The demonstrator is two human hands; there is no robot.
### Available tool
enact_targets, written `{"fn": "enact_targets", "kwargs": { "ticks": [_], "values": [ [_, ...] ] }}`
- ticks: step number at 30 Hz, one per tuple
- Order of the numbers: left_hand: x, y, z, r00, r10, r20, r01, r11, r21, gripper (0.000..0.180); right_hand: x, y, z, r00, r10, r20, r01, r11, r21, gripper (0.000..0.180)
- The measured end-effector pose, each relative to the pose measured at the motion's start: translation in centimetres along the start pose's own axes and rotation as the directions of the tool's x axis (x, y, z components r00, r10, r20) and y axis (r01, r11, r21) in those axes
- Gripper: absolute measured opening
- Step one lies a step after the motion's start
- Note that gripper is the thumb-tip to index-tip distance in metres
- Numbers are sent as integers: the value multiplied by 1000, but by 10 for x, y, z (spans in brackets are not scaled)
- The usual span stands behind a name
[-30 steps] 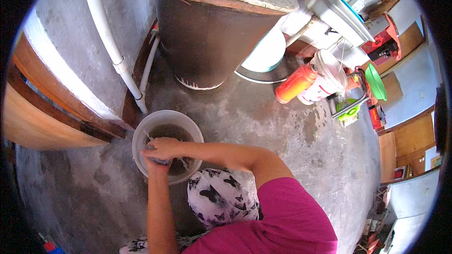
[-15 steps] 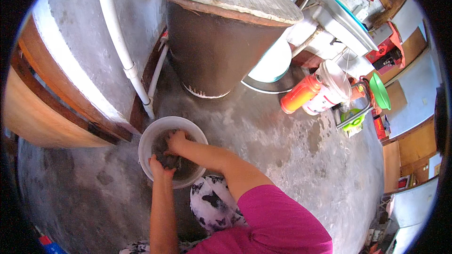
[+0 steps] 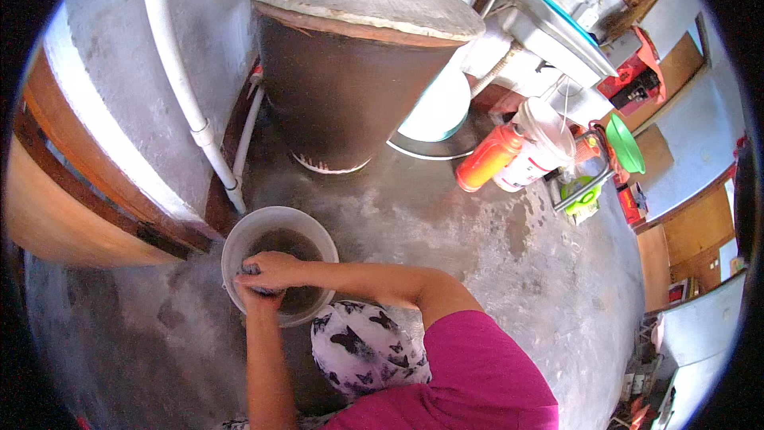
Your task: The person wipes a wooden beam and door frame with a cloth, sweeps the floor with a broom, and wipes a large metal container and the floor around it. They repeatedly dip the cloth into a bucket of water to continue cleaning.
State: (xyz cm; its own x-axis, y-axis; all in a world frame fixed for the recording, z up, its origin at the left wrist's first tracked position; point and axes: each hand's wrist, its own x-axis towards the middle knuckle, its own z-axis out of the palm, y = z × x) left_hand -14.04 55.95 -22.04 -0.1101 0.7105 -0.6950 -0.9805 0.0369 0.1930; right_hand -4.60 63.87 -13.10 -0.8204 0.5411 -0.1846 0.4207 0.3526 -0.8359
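Note:
A white plastic bucket with dark water stands on the wet concrete floor in front of me. Both my hands are over its near left side. My right hand reaches in from the right and is closed over a dark grey cloth. My left hand comes up from below and grips the same cloth just beneath the right hand. Most of the cloth is hidden between my fingers. My knee in black-and-white butterfly-print fabric is beside the bucket.
A big brown clay jar with a round flat lid stands behind the bucket. A white pipe runs down the wall at left. At right lie an orange bottle, a white container, a green bowl and a wire rack.
My hands have drawn together on the cloth over the bucket's near left side; half a second ago they were slightly apart in the water. The view has tilted a little.

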Motion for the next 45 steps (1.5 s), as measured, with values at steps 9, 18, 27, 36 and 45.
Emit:
{"fn": "enact_targets", "kwargs": {
  "ticks": [9, 18, 27, 36, 45],
  "values": [
    [20, -14, -10, 1000, 15, 5, -16, 992, 125, 49, 18, 24, 12, 990, 76, -119, -107, 954, -281, 63],
    [-10, -16, 20, 918, 264, -296, -138, 912, 386, 59, 47, 100, -10, 955, 202, 218, 54, 603, -796, 42],
    [28, -2, -23, 993, -31, -115, 62, 959, 276, 64, 60, 108, 17, 771, 540, 338, -139, 660, -738, 48],
    [29, 6, -17, 991, 130, 5, -130, 991, -12, 63, 2, 11, -13, 968, -243, 62, 240, 970, 50, 58],
    [24, -6, -8, 995, 72, -75, -70, 997, 28, 46, 44, 52, 9, 992, -93, -80, 39, 856, -515, 51]
  ]
}}
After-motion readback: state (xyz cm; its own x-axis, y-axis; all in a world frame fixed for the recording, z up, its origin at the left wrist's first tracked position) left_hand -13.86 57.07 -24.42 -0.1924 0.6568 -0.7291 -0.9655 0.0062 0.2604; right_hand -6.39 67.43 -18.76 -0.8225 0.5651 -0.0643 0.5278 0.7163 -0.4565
